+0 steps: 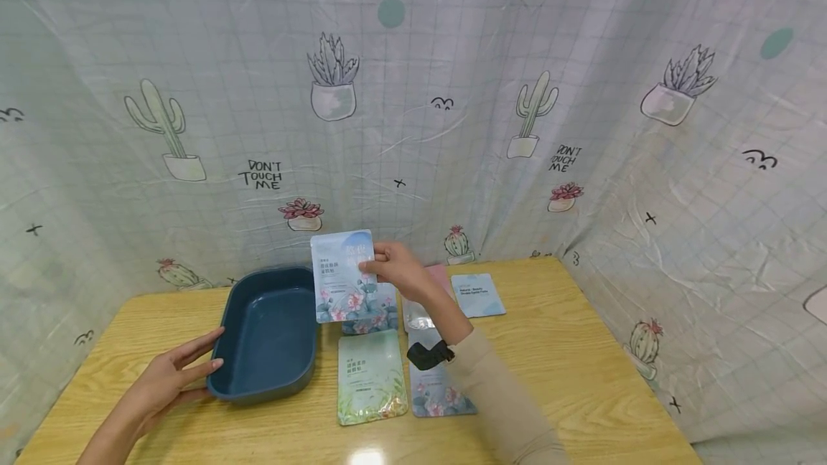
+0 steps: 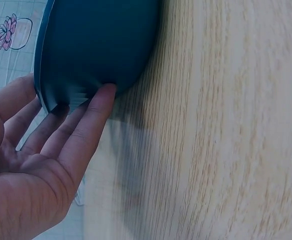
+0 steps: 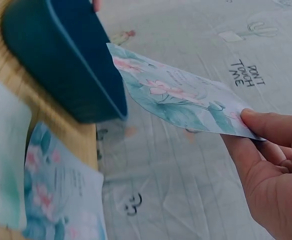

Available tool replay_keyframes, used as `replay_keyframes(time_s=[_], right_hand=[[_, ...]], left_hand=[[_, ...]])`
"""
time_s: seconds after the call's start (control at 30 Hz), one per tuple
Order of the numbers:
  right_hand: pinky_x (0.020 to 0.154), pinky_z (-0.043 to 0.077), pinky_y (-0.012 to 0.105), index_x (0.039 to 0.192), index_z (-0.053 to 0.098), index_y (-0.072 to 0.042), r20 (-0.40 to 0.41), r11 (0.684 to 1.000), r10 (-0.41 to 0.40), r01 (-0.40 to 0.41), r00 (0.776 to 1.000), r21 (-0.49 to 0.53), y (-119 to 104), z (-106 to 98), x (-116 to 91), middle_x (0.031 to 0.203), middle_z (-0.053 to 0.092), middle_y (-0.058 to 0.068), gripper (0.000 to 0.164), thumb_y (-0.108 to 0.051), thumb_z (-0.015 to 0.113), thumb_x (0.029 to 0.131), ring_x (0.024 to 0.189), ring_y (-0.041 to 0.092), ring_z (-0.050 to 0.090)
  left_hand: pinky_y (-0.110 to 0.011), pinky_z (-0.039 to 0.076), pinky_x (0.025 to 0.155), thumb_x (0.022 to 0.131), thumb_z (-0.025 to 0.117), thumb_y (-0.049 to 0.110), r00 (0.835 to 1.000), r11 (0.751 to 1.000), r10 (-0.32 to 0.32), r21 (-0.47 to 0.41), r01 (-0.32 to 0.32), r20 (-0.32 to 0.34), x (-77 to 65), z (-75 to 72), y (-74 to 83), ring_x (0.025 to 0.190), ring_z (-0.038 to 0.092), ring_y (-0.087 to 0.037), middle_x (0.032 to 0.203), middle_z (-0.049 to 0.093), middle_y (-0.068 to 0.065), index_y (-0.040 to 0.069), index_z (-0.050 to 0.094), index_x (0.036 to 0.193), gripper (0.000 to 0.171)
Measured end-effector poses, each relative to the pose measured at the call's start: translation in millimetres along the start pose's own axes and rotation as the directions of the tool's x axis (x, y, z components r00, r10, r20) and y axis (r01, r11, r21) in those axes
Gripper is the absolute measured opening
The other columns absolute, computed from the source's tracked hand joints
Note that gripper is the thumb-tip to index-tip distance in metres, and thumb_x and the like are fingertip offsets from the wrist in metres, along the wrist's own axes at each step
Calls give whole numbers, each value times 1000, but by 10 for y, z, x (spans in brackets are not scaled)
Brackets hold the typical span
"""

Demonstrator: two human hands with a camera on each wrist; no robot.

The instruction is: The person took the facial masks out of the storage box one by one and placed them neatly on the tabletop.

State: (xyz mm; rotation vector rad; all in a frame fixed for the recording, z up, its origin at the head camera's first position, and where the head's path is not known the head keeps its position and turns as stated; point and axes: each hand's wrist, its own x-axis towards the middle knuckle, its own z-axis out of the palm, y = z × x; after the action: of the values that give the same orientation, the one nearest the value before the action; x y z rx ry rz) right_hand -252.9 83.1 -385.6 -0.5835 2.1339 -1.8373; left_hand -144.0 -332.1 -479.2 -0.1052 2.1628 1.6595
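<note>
My right hand [image 1: 403, 271] pinches the edge of a pale blue face mask sachet [image 1: 342, 275] printed with pink lotus flowers. The sachet is raised above the table, beside the right rim of a dark blue basin [image 1: 274, 386]. In the right wrist view, its lotus print [image 3: 158, 90] shows, with the thumb on top. My left hand [image 1: 164, 382] touches the basin's near left side. In the left wrist view, its mostly straight fingers [image 2: 98, 107] rest on the outer wall, the palm off it. Inside, the basin holds nothing visible.
Right of the basin lie a green sachet [image 1: 371, 379], a blue lotus sachet [image 1: 442, 397] partly under my sleeve, and another lotus sachet [image 1: 389, 307] behind the held one. A pink sachet [image 1: 439, 275] and a small light blue packet [image 1: 478, 296] lie farther back. A printed curtain [image 1: 400, 128] borders the table.
</note>
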Motion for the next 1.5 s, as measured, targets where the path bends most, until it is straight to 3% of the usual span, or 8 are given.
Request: replay_keyframes(time_s=[0.17, 0.4, 0.57, 0.77, 1.03, 1.2, 1.3, 1.5], right_hand=[[63, 37, 29, 73, 36, -10, -26, 998, 2, -4, 1000, -56, 50, -175, -149, 60, 24, -4, 40, -11, 66, 100, 60, 14, 24], [83, 57, 36, 102, 64, -3, -37, 996, 45, -48, 998, -76, 151, -460, -413, 70, 51, -4, 8, -10, 65, 101, 77, 12, 59], [90, 54, 40, 96, 60, -2, -72, 985, 101, -110, 992, -130, 317, -762, -644, 68, 43, -2, 12, -12, 63, 102, 79, 15, 56], [86, 59, 34, 124, 68, 1, -125, 971, 152, -172, 980, -164, 508, -1161, -1049, 99, 73, 7, 26, -11, 64, 101, 91, 16, 68], [96, 57, 39, 137, 56, 10, -133, 961, 208, -228, 969, -157, 627, -1608, -1515, 121, 70, 19, 40, -11, 61, 103, 108, 22, 68], [98, 56, 40, 136, 53, 13, -131, 940, 259, -281, 957, -195, 670, -1792, -1716, 114, 69, 10, 42, -13, 60, 104, 109, 17, 63], [88, 56, 35, 123, 54, 17, -118, 922, 297, -317, 947, -221, 740, -1839, -1819, 85, 56, 0, 36, -13, 62, 103, 90, 12, 57], [71, 55, 34, 111, 54, 21, -156, 860, 321, -357, 934, -364, 972, -1760, -1943, 83, 59, 19, 34, -8, 66, 99, 75, 20, 55]], left_hand=[[-44, 58, 95, 101, 66, 29, 1000, 1000, 3, -26, -3, 11, -1, 0, -7, 113, 57, 4, 168, 2, -25, 16, 18, 164, 81], [-44, 58, 94, 101, 65, 28, 1000, 999, 15, -35, -14, 12, -20, 22, -8, 108, 58, 8, 167, 1, -25, 13, 17, 164, 80], [-44, 58, 94, 102, 65, 28, 1000, 999, 13, -44, -12, 12, -33, 24, 0, 109, 60, 5, 167, 1, -25, 16, 19, 164, 79], [-44, 58, 95, 101, 67, 30, 1000, 999, 9, -46, -8, 11, -29, 30, 9, 107, 59, 8, 167, 2, -24, 18, 21, 164, 79], [-43, 58, 94, 100, 67, 28, 1000, 998, 27, -55, -26, 7, -4, -2, 43, 105, 59, 10, 168, 2, -24, 17, 22, 164, 79], [-43, 59, 93, 101, 66, 27, 1000, 998, 30, -53, -30, 4, -1, 4, 18, 104, 59, 10, 167, 2, -25, 16, 20, 164, 79], [-43, 59, 93, 102, 65, 26, 999, 998, 37, -45, -37, 2, -5, 8, 5, 104, 58, 11, 167, 3, -26, 14, 19, 164, 78], [-43, 59, 93, 101, 66, 28, 1000, 999, 30, -45, -30, -4, -19, 12, -9, 107, 59, 7, 167, 4, -26, 14, 20, 163, 79]])
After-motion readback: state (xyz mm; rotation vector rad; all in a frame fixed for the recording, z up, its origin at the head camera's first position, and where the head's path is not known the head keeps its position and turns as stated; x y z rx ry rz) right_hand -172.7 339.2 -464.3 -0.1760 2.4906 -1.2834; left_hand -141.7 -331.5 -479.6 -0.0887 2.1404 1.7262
